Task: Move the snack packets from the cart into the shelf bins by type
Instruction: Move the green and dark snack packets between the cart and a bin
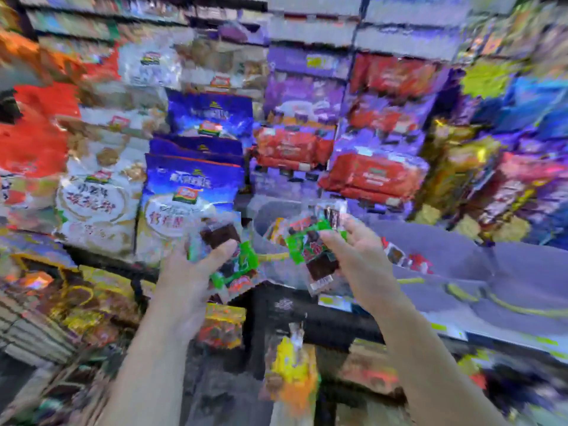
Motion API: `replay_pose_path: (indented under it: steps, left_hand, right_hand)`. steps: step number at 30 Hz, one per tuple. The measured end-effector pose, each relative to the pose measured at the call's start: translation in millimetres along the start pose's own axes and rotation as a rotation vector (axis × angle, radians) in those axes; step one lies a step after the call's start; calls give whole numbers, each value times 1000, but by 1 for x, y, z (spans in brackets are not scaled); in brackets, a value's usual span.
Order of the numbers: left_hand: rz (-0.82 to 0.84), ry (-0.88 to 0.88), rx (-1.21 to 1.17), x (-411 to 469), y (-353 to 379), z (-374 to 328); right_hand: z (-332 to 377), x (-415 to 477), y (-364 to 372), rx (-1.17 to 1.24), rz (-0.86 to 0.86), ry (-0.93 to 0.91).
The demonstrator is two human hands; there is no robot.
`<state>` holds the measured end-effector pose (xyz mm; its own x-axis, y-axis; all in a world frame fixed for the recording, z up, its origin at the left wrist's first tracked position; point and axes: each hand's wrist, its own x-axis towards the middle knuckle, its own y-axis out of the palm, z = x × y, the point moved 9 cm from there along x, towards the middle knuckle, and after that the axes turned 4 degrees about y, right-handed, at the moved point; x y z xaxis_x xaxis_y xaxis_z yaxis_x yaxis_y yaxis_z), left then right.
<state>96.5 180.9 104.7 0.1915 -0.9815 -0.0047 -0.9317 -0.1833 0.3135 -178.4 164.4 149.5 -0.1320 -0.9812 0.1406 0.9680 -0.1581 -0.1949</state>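
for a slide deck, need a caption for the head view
Left hand and right hand each hold green-and-brown snack packets before a clear shelf bin.

Green-and-brown snack packets (313,250), blue-and-white bags (190,192), red packs (375,176).

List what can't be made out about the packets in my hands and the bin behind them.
Head view:
1. Print on the green-and-brown packets in the left hand: smeared by motion blur.
2. Count in the second bundle, in the right hand: packets overlap under the thumb.
3. Contents of the clear bin: hidden behind both bundles, blurred.
4. The cart: lower frame too smeared to find it.
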Motion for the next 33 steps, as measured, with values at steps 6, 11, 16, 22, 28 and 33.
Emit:
replay_pose_path:
  steps: [6,11,16,22,28,33]
  left_hand:
    - [164,-45,-45,-19,165,45]
    - [308,-104,-18,-44,295,82]
    - [433,-157,-10,-63,412,112]
    - [541,-187,41,-70,513,146]
    - [626,-267,83,-42,589,205]
    - [706,-392,193,-19,641,260]
  right_hand:
    - [-26,-17,-171,10,-145,34]
    - [-40,-36,-294,-91,-230,-14]
    - [-62,-40,-403,-92,-328,20]
    - [-95,-29,-494,-99,-477,91]
    - [-142,2,-552,-159,-558,217]
    - [-168,23,-587,-233,-601,317]
